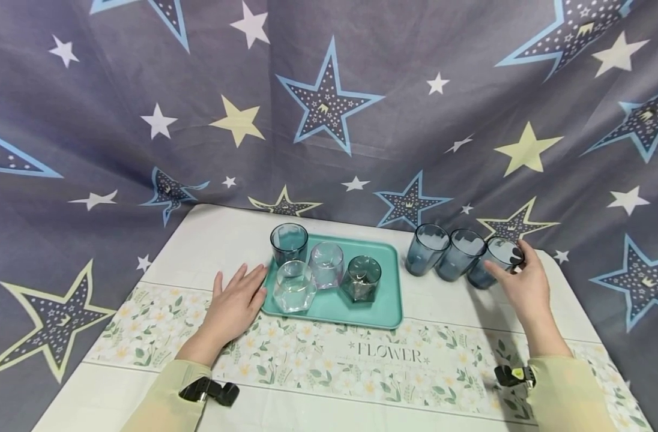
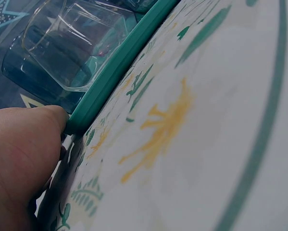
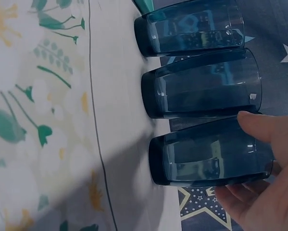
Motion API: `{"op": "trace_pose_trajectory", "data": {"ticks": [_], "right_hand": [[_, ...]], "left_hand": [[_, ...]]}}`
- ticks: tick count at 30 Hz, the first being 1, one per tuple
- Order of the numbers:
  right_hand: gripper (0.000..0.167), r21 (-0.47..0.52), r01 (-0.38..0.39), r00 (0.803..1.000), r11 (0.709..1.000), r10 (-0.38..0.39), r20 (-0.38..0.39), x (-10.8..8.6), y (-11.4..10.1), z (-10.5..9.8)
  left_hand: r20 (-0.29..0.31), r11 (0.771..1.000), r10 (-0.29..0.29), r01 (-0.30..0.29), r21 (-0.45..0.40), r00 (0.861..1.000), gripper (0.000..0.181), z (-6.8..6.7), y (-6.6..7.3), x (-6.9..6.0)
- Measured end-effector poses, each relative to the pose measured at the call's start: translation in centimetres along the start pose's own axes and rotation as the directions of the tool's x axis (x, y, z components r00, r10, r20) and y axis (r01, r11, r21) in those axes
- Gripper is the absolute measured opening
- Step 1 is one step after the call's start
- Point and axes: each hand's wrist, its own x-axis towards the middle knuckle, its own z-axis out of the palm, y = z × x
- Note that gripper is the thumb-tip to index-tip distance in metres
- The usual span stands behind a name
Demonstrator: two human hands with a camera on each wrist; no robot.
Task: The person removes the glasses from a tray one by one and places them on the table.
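Three tall blue glasses stand in a row at the right of the table. My right hand grips the rightmost blue glass near its rim, thumb on one side and fingers on the other. Beside it are the middle blue glass and the left blue glass. My left hand lies flat with fingers extended, touching the left end of a teal tray. On the tray stand a short blue glass, a clear glass, a pale pinkish glass and a dark grey glass.
A white tablecloth with a floral band covers the table. Behind it hangs a dark curtain with a star pattern, close to the back edge and the blue glasses.
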Motion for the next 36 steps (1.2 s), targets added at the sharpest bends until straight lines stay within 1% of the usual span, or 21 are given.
{"op": "trace_pose_trajectory", "data": {"ticks": [4,8,14,19,22,30,34,36], "right_hand": [[0.100,-0.024,0.012,1.000,1.000,-0.012,-0.019,-0.2,0.0,0.2],[0.100,-0.070,0.033,0.998,0.997,-0.037,-0.057,-0.5,-0.6,0.2],[0.099,-0.086,0.099,0.986,0.991,-0.109,-0.126,-1.6,-3.0,0.1],[0.096,-0.078,0.195,0.965,0.978,-0.206,-0.164,-2.6,-5.4,0.5],[0.095,-0.071,0.242,0.954,0.968,-0.251,-0.162,-3.1,-6.5,0.9],[0.096,-0.034,0.340,0.933,0.940,-0.342,-0.115,-4.3,-9.2,2.4],[0.093,-0.017,0.406,0.909,0.914,-0.405,-0.098,-5.1,-10.6,3.6],[0.092,-0.012,0.426,0.901,0.904,-0.426,-0.087,-5.5,-11.3,4.2]], "left_hand": [[0.000,1.000,0.001,-0.001,0.003,1.000,0.053,0.1,-0.1,0.0],[0.000,1.000,0.002,-0.002,0.000,1.000,0.053,0.1,-0.1,0.0],[-0.003,1.000,0.005,-0.005,0.004,1.000,0.054,0.2,-0.1,0.0],[-0.002,1.000,0.001,-0.001,0.002,1.000,0.053,0.1,-0.1,0.0],[0.000,1.000,0.002,-0.002,0.001,1.000,0.053,0.0,0.0,-0.1],[-0.003,1.000,0.002,-0.002,-0.003,1.000,0.053,0.1,0.0,-0.1],[-0.001,1.000,-0.001,0.001,-0.001,1.000,0.053,0.1,0.0,-0.1],[0.001,1.000,-0.001,0.001,-0.001,1.000,0.053,0.1,0.0,0.0]]}}
